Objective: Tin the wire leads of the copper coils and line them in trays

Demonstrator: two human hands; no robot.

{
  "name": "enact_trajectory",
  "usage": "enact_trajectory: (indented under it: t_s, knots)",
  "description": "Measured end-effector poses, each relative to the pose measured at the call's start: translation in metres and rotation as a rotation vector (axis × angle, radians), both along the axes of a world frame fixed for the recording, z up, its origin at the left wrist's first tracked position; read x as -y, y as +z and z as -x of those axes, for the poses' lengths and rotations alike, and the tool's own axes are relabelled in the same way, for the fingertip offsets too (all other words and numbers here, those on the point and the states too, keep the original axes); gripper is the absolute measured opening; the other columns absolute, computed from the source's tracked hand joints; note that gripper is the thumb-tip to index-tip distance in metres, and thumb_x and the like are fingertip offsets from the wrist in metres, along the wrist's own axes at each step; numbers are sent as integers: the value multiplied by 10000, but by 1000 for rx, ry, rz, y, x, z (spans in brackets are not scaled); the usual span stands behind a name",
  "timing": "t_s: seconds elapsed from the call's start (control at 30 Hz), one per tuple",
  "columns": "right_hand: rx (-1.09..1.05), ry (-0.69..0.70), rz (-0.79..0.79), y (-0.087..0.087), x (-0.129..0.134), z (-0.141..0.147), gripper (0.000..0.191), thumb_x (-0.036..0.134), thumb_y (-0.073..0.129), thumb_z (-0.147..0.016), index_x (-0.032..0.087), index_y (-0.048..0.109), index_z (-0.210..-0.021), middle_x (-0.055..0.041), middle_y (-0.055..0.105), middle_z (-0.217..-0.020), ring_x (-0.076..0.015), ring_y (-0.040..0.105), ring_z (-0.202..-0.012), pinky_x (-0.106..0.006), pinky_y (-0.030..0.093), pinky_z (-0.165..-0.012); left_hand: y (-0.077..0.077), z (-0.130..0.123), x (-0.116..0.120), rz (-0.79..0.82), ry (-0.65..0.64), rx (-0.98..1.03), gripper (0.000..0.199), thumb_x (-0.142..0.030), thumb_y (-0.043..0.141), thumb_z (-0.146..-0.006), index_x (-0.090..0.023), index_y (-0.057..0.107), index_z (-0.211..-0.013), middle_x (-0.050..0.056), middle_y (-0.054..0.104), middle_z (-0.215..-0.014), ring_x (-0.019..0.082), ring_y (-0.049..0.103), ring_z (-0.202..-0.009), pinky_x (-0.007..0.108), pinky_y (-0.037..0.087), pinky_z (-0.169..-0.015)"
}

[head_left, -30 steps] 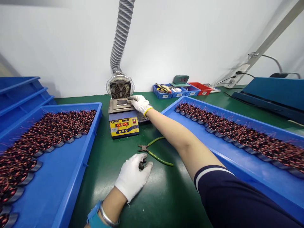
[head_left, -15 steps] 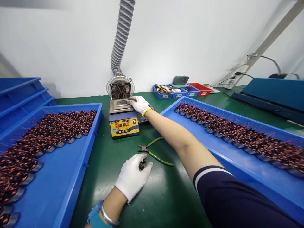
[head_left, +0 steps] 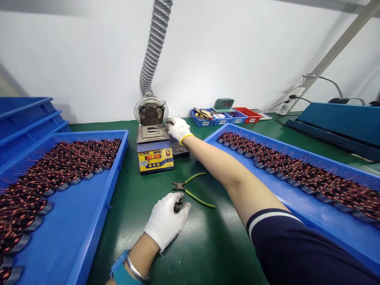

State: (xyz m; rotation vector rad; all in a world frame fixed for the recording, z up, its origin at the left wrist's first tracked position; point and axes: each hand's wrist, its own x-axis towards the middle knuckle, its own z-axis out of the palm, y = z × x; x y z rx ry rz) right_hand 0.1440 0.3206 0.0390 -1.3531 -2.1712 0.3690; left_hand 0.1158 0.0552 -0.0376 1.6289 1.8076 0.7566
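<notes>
Grip closure and contents of the knit-gloved right hand [head_left: 179, 129], at the right rear of the boxy metal-topped unit [head_left: 155, 156], are indiscernible. White-gloved left hand [head_left: 166, 219] curls half-open on smooth green bench [head_left: 202, 245] beside splayed pliers [head_left: 197, 198], palm hidden.

The yellow and blue machine [head_left: 156, 163] stands upright on the green counter [head_left: 196, 245]. It has a flat, dull metal top with a small raised part, and red numbers glow on its front. The pliers [head_left: 198, 198] lie flat nearby, their long green handles spread wide.
</notes>
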Motion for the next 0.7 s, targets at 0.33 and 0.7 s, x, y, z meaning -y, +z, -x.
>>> enact_trajectory:
  t_s: [0.33, 0.7]
  knots:
    - [92, 53, -108, 18, 9, 4, 386, 332, 455, -817, 257, 643, -1145, -20, 638, -1138, -202, 571, -1095, -291, 453, -923, -1, 1, 1, -7, -17, -15, 370, -382, 523, -787, -191, 636, -1083, 52, 690, -1028, 221, 623, -927, 334, 449, -848]
    - [178, 6, -96, 20, 26, 6, 362, 297, 477, -806, 261, 658, -1116, -30, 652, -1107, -219, 576, -1091, -313, 456, -922, -1, 1, 2, -19, -28, -35, 356, -375, 545, -778, -198, 644, -1070, 60, 694, -1018, 224, 632, -916, 333, 459, -841]
